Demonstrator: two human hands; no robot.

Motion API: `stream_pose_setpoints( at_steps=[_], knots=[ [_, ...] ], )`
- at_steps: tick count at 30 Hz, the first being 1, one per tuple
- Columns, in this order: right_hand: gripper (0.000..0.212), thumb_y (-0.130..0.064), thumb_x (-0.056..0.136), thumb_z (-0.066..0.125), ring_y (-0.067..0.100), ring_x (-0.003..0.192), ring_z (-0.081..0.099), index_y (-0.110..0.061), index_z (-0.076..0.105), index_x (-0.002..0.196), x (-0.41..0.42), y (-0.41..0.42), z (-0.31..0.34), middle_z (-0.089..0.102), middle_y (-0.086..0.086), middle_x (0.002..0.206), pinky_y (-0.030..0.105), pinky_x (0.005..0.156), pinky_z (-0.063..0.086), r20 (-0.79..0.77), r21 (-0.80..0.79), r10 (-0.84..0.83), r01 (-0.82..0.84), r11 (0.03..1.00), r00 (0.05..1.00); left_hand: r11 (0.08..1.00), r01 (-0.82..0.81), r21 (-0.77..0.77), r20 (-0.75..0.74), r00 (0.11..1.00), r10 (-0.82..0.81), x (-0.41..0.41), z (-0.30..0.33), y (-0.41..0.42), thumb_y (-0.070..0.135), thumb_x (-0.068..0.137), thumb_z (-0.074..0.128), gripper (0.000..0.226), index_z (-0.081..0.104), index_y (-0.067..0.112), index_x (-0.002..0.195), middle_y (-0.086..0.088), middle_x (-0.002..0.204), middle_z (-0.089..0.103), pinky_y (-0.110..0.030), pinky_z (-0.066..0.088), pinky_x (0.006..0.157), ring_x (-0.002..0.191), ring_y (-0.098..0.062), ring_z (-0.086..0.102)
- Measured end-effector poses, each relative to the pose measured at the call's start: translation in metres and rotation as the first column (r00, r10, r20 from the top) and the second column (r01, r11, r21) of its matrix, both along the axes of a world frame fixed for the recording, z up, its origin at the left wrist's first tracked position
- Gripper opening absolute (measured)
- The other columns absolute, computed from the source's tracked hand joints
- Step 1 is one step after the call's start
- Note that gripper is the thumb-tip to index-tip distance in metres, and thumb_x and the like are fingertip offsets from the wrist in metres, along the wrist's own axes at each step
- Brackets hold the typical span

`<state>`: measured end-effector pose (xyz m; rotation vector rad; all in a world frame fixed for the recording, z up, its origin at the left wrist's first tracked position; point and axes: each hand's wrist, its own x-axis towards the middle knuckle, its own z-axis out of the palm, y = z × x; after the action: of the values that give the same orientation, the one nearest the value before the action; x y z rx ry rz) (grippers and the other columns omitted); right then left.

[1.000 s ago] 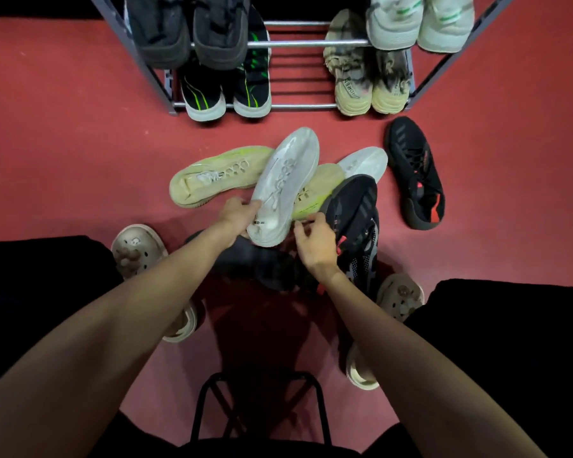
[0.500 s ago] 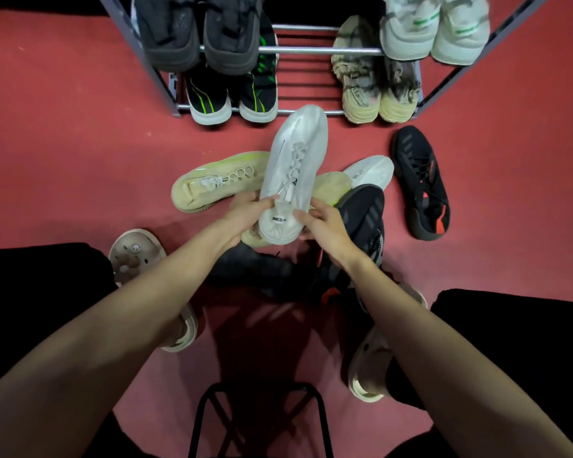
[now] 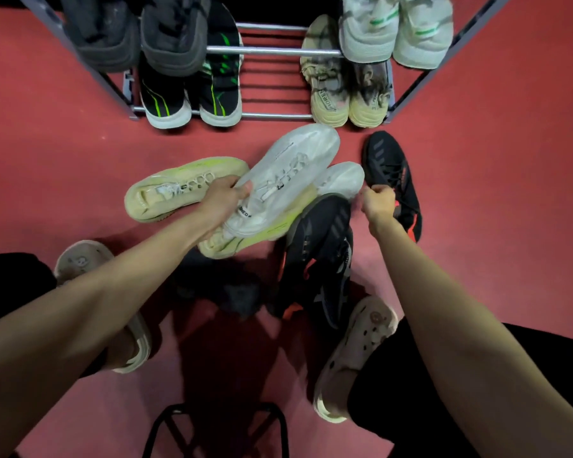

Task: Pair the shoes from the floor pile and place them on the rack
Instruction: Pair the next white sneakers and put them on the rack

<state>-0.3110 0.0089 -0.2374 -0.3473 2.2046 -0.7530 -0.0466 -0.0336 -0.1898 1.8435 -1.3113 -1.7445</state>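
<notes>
My left hand [image 3: 224,198] grips a white lace-up shoe [image 3: 295,163] by its side and holds it slanted above the floor pile, toe toward the rack [image 3: 273,116]. My right hand [image 3: 377,201] is curled with its fingers pinched on the toe edge of a second white shoe [image 3: 343,180], which lies under the first. In the pile are two yellow-green shoes [image 3: 179,193] [image 3: 255,241], a black shoe with orange accents [image 3: 321,256] and its mate [image 3: 394,175] to the right.
The lower shelf carries a black pair with green stripes [image 3: 166,105] and a beige pair [image 3: 329,94], with a gap between them. Darker and white-green pairs sit on the upper shelf. A dark shoe [image 3: 227,289] lies in shadow. My clogged feet [image 3: 361,338] flank a black stool frame [image 3: 212,424].
My right hand let go of the lifted white shoe and moved right to the second white shoe's toe. The left hand alone now holds the first shoe, tilted further right.
</notes>
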Motion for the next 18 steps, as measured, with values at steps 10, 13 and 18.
stream_pose_setpoints(
  at_steps=[10,13,18],
  knots=[
    [0.019,-0.013,0.079,0.070,0.016,0.072,0.054,-0.006,0.052,0.082,-0.019,-0.028,-0.028,0.054,0.003,0.080,0.030,0.064,0.048,0.277,-0.029,-0.050,0.060,0.998,0.960,0.998,-0.052,0.023,-0.070,0.996,0.053,-0.019,-0.009,-0.015,0.023,0.097,0.051,0.015,0.061,0.015,0.088,-0.010,0.094,0.065,-0.033,0.050,0.076,0.082,-0.022,0.062],
    [0.022,-0.009,0.079,0.072,0.018,0.074,0.060,-0.008,0.050,0.076,-0.020,-0.026,-0.027,0.060,0.006,0.082,0.026,0.061,0.055,0.304,-0.116,-0.115,0.157,0.981,0.946,0.998,-0.052,0.021,-0.047,0.998,0.053,-0.019,-0.010,-0.014,0.023,0.096,0.052,0.016,0.062,0.011,0.094,-0.005,0.086,0.065,-0.028,0.050,0.067,0.074,-0.017,0.061],
    [0.040,-0.015,0.080,0.065,0.013,0.057,0.037,-0.019,0.036,0.053,0.000,-0.027,-0.004,0.040,0.000,0.058,0.029,0.054,0.034,-0.020,-0.345,0.051,-0.055,0.937,0.999,0.999,-0.053,0.007,-0.050,0.997,0.053,-0.011,-0.002,-0.004,0.023,0.096,0.053,0.028,0.064,0.001,0.109,-0.018,0.100,0.067,-0.038,0.052,0.080,0.087,-0.027,0.063]
  ],
)
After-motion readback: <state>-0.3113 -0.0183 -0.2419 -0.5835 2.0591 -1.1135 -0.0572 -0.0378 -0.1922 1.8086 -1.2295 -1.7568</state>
